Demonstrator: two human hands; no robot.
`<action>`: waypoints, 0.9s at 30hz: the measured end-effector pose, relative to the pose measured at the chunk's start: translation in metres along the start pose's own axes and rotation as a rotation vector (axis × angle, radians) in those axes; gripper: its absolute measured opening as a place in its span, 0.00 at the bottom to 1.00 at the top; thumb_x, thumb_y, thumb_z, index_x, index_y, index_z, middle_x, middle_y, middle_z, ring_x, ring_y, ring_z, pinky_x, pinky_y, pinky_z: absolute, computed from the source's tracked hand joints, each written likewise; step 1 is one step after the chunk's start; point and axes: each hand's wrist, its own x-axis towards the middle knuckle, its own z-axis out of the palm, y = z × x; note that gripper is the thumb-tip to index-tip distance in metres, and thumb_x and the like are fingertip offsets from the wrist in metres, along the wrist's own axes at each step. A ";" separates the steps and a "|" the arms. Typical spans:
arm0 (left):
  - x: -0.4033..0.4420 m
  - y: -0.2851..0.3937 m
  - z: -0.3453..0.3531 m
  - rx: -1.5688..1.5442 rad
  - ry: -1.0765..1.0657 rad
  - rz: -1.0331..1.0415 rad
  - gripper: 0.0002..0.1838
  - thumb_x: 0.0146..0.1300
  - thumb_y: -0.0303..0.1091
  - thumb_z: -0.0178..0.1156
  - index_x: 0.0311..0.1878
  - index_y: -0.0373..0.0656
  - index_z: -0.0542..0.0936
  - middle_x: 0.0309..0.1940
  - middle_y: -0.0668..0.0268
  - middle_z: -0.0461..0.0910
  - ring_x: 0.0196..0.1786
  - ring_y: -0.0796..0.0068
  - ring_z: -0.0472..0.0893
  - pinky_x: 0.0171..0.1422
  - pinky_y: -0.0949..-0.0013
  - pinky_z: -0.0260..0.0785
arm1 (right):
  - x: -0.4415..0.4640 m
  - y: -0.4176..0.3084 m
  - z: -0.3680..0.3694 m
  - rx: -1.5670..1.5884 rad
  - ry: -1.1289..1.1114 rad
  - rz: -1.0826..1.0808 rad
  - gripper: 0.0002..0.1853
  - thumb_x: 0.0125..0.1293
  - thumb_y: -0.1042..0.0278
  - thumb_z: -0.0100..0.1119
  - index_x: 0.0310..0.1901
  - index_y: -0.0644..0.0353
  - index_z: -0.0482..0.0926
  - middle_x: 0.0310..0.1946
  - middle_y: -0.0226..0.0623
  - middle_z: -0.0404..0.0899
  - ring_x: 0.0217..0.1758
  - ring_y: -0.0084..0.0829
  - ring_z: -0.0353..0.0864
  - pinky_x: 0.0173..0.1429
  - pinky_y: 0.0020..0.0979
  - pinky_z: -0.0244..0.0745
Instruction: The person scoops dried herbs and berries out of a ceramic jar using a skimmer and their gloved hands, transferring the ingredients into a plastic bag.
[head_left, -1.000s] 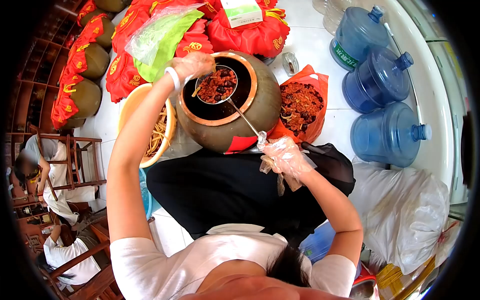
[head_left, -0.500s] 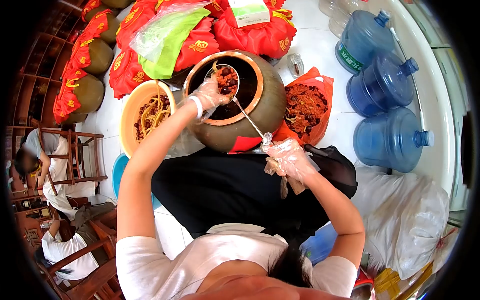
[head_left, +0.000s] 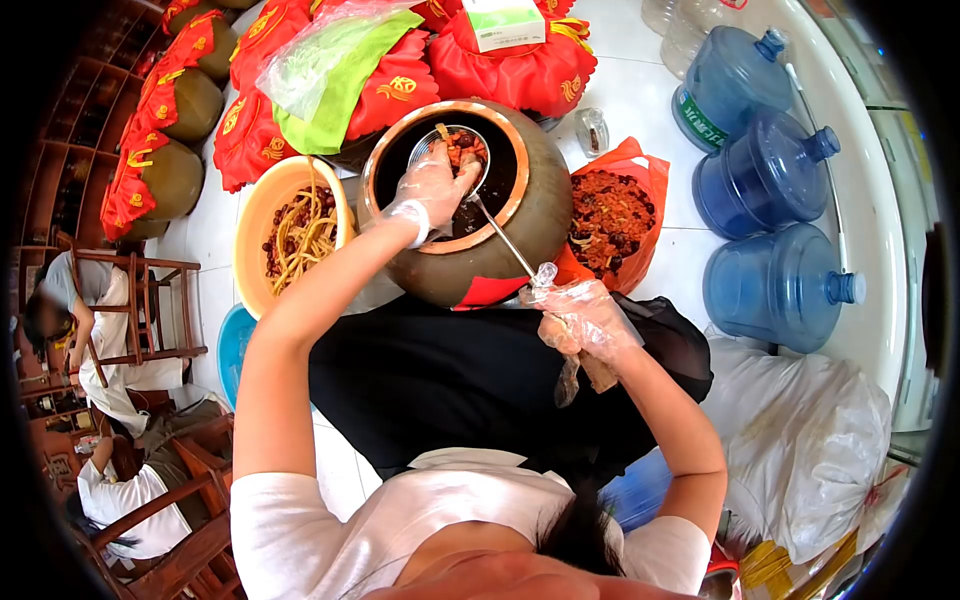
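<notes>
- Steadying the skimmer (head_left: 508, 239) by the end of its handle, the right hand (head_left: 590, 318) sits at the near side of the jar (head_left: 540, 210), fingers wrapped closed around the handle, probably to keep the bowl level.
- The skimmer's bowl lies over the jar's mouth, a placing that would let drips or loose bits land inside the jar.
- Across the jar's left rim comes the left hand (head_left: 435, 185), its fingers in the bowl at the red mix (head_left: 466, 152). They are partly curled; I cannot tell whether they have closed on any of it.
- Just right of the jar, the red bag (head_left: 655, 172) stands open with similar contents, seemingly for easy reach.
- Just left of the jar is the yellow basin (head_left: 252, 225), holding pale strips (head_left: 306, 228) and dark round pieces, likely kept near for the same reason.
- Compared with half a second ago, the left hand reaches further over the jar's mouth and less red mix shows; the right hand's hold looks unchanged.
</notes>
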 end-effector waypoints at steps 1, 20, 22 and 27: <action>0.001 0.001 0.002 -0.006 -0.018 -0.039 0.32 0.59 0.54 0.49 0.54 0.33 0.64 0.44 0.43 0.74 0.49 0.47 0.73 0.55 0.55 0.63 | 0.000 0.000 -0.001 -0.001 -0.002 0.003 0.09 0.59 0.69 0.58 0.28 0.66 0.76 0.13 0.35 0.71 0.08 0.21 0.65 0.10 0.22 0.56; 0.012 -0.001 0.016 -0.022 0.042 -0.071 0.24 0.49 0.50 0.54 0.41 0.38 0.73 0.37 0.45 0.76 0.43 0.47 0.76 0.50 0.55 0.66 | 0.003 -0.002 -0.005 0.163 -0.079 0.044 0.09 0.59 0.71 0.57 0.31 0.71 0.75 0.14 0.40 0.72 0.10 0.24 0.67 0.11 0.23 0.57; 0.013 0.001 0.014 -0.044 0.027 -0.088 0.24 0.49 0.50 0.54 0.41 0.39 0.73 0.37 0.44 0.76 0.43 0.46 0.75 0.50 0.54 0.66 | 0.003 0.001 -0.006 0.169 -0.069 0.041 0.09 0.59 0.71 0.57 0.31 0.71 0.75 0.15 0.41 0.72 0.10 0.25 0.68 0.11 0.23 0.58; 0.009 0.007 0.005 -0.031 -0.065 -0.123 0.23 0.53 0.49 0.51 0.42 0.38 0.72 0.41 0.47 0.76 0.45 0.49 0.75 0.52 0.56 0.66 | 0.004 0.003 -0.005 0.096 -0.048 -0.021 0.08 0.59 0.72 0.57 0.31 0.70 0.76 0.13 0.39 0.72 0.09 0.24 0.67 0.10 0.23 0.56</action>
